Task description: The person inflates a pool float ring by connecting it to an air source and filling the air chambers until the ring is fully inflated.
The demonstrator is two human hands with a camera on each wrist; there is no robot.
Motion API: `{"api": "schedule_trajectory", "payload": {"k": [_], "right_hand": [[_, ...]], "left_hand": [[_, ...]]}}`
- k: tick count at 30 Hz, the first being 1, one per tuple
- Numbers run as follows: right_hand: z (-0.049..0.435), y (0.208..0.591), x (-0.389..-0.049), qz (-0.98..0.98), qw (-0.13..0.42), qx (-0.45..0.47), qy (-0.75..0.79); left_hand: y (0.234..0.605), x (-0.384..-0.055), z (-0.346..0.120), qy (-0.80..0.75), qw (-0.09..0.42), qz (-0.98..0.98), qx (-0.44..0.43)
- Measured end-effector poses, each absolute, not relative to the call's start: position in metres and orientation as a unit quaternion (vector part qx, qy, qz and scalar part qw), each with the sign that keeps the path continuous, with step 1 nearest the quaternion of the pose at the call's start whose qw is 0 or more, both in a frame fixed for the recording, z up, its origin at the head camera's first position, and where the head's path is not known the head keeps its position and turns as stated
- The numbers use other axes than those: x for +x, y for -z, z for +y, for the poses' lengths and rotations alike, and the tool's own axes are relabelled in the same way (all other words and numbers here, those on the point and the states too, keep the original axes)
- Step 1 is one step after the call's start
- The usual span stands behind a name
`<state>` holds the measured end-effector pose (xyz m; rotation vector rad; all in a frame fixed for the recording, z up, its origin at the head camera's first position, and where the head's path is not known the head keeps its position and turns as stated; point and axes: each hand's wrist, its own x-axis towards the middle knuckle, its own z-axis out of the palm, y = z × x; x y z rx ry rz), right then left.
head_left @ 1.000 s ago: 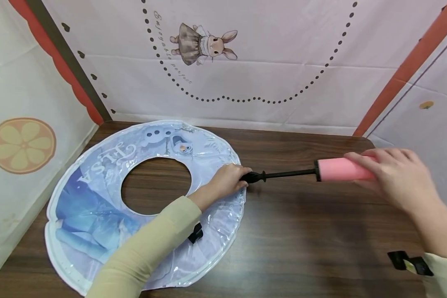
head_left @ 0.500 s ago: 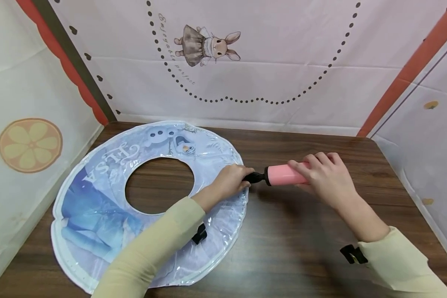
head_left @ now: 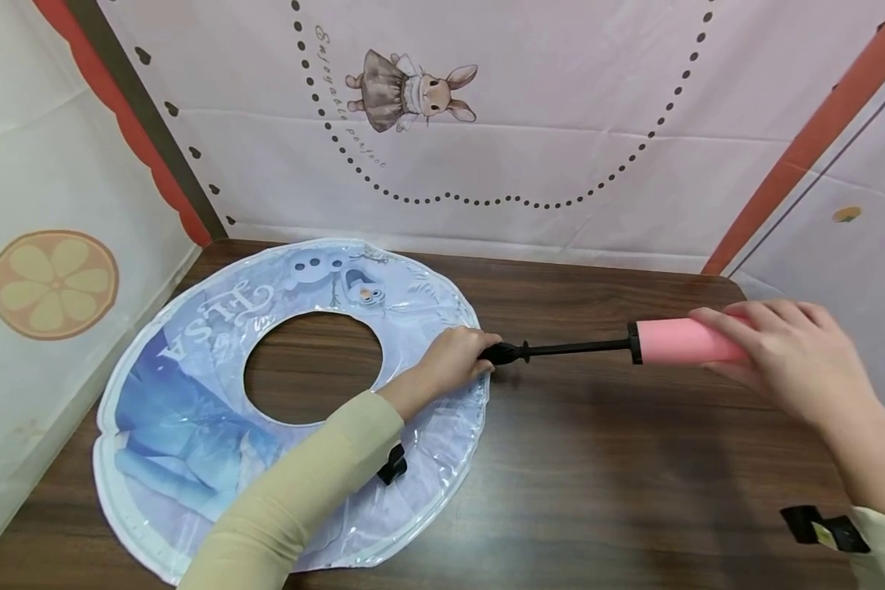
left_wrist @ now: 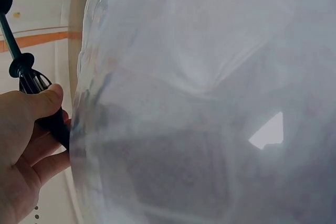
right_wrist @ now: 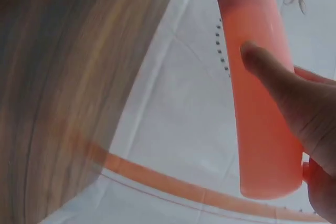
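Note:
A blue and lilac inflatable swim ring point(head_left: 192, 418), partly puffed and printed with a snowman and "ELSA", lies flat on the left of the table. At its right edge my left hand point(head_left: 450, 356) grips the black tapered end point(head_left: 503, 353) of a hand air pump; the left wrist view shows thumb and fingers around it, tip against the ring's bulging plastic point(left_wrist: 210, 103). My right hand point(head_left: 796, 360) holds the pink pump barrel point(head_left: 678, 341), its thumb point(right_wrist: 268, 69) along the side. Between the hands a long black rod point(head_left: 578, 348) stands drawn out of the barrel.
The dark wooden table point(head_left: 597, 492) runs up to a printed cloth backdrop point(head_left: 560, 147) with a rabbit figure. Cloth walls stand at left and right too. A black strap piece point(head_left: 824, 529) hangs by my right cuff, another point(head_left: 392, 465) by my left sleeve.
My right hand pushed the pink barrel left up to the black end, then pulled it back right, baring the rod again. My left hand kept its hold at the ring's edge.

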<state>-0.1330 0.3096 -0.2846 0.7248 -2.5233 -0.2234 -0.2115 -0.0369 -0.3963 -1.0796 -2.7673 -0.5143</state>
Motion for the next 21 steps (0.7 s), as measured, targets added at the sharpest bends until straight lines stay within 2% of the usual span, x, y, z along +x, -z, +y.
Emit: {"api": "schedule_trajectory", "payload": {"k": [4,11,15,21], "right_hand": [[0.280,0.296,-0.140,-0.912,0.254,0.309,0.088],[0.219,0.316,-0.153,-0.882,0.304,0.339,0.120],[0.213,0.320,-0.155,-0.883,0.298,0.343,0.119],[0.233,0.308,-0.151,-0.902,0.267,0.324,0.102]], "left_hand": [[0.398,-0.210,-0.036,0.163,0.062,-0.916,-0.362],[0.399,-0.207,-0.034,0.161,0.084,-0.912,-0.369],[0.399,-0.208,-0.035,0.165,0.080,-0.913,-0.364],[0.398,-0.211,-0.037,0.174,0.069,-0.920,-0.346]]}}
